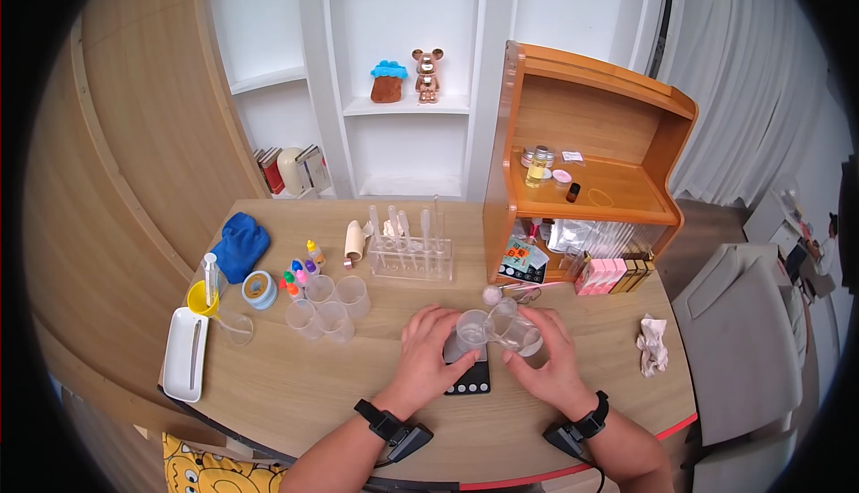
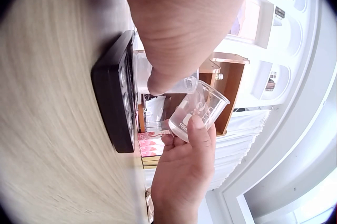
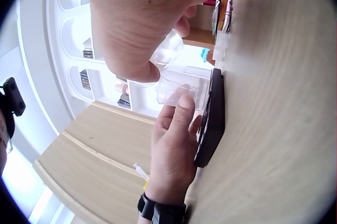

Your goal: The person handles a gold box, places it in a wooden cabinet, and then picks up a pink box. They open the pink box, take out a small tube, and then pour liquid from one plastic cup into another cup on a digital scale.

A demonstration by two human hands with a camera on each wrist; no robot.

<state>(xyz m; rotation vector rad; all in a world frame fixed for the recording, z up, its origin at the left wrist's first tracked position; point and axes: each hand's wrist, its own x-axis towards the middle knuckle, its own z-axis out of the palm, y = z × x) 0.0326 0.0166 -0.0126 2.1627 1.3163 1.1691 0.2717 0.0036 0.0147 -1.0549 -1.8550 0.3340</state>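
Note:
My right hand [image 1: 553, 363] grips a clear glass beaker [image 2: 192, 116] with white volume markings, some clear liquid inside. The beaker tilts leftward, its rim right at the mouth of a clear plastic cup [image 1: 467, 330]. Around that cup curl the thumb and fingers of my left hand [image 1: 422, 350]. The cup stands upright on a flat black digital scale [image 1: 469, 382] with a row of round buttons along its near edge. In the right wrist view the left thumb presses the side of the cup [image 3: 174, 88].
Several plastic cups [image 1: 335, 321], colored dropper bottles [image 1: 295, 280] and a roll of tape [image 1: 259, 290] stand left. Behind is a test tube rack [image 1: 412, 262]. A white tray [image 1: 184, 359] lies far left, crumpled tissue [image 1: 652, 346] right. A wooden shelf [image 1: 582, 180] rises at back right.

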